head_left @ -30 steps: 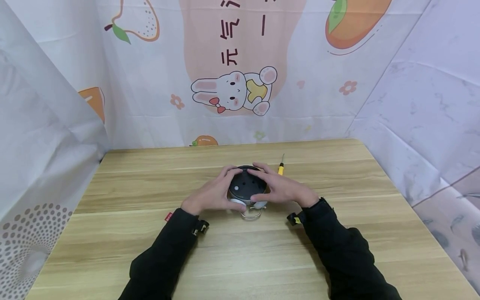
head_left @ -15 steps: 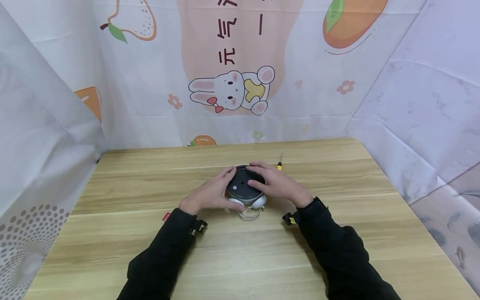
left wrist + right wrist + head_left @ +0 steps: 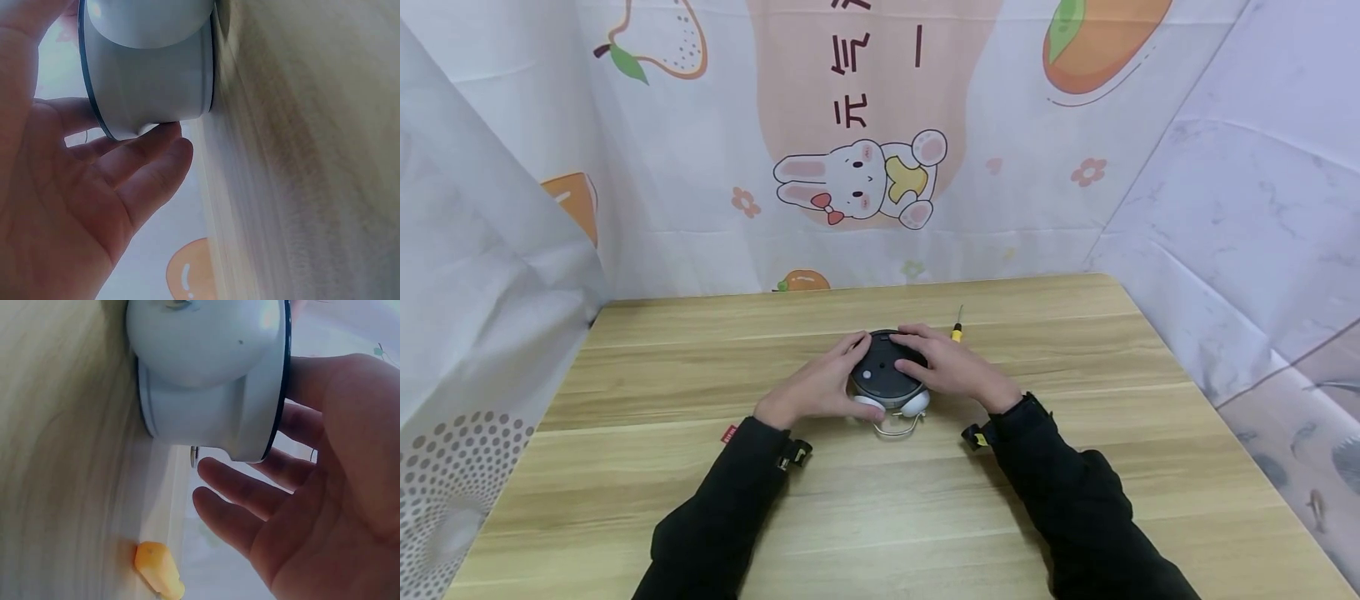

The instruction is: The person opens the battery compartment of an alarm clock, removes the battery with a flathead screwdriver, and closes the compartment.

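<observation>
A twin-bell alarm clock point(image 3: 880, 379) lies face down on the table, its round black back upward. Its two white bells and wire handle point(image 3: 898, 429) point toward the person. My left hand point(image 3: 820, 387) grips the clock's left side, thumb by the left bell and fingers at the far rim. On the other side my right hand point(image 3: 951, 367) holds the right rim, with thumb and forefinger over the black back. The right wrist view shows the white casing point(image 3: 194, 412) beside the right fingers, a small metal piece sticking out of it. Fingertips on the back are partly hidden.
Behind the right hand lies a screwdriver point(image 3: 957, 332) with a yellow handle, its thin shaft pointing away. The wooden table point(image 3: 700, 350) ends at a printed cloth backdrop point(image 3: 700, 242), with cloth sides left and right.
My right hand has settled lower onto the clock's back, its thumb shifting from near the lower edge up toward the middle. The right bell shows more. My left hand keeps its grip.
</observation>
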`<move>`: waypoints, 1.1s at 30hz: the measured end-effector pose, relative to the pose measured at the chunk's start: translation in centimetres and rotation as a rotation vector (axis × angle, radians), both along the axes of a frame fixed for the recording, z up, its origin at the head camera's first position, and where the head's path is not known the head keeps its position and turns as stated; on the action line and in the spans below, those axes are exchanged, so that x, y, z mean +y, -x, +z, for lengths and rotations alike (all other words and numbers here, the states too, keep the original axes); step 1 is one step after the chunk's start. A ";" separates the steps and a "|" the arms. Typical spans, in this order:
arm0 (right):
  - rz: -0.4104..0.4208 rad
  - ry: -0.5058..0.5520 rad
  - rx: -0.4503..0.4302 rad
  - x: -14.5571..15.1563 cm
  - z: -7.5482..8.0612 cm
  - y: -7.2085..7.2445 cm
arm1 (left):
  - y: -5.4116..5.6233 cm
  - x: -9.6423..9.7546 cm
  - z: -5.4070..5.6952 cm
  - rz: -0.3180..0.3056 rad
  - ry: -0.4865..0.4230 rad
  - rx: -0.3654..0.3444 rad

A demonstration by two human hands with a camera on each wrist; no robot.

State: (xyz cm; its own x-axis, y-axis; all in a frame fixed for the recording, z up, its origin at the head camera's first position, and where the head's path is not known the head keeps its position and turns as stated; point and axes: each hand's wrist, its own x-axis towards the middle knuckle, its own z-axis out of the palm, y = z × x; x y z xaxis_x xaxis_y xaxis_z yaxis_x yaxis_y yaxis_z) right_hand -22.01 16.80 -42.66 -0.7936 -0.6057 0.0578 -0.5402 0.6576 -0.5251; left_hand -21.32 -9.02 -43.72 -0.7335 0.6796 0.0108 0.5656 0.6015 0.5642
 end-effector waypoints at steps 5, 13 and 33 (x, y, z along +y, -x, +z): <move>-0.007 -0.024 -0.028 -0.4 0.2 0.2 | 0.1 0.0 -0.2 -0.002 -0.002 0.009; -0.037 -0.003 -0.044 -1.0 0.5 0.6 | -0.1 -0.2 -0.1 0.004 -0.003 -0.023; -0.082 0.021 -0.009 -1.9 0.2 1.4 | -0.1 -0.3 0.2 0.000 -0.002 -0.045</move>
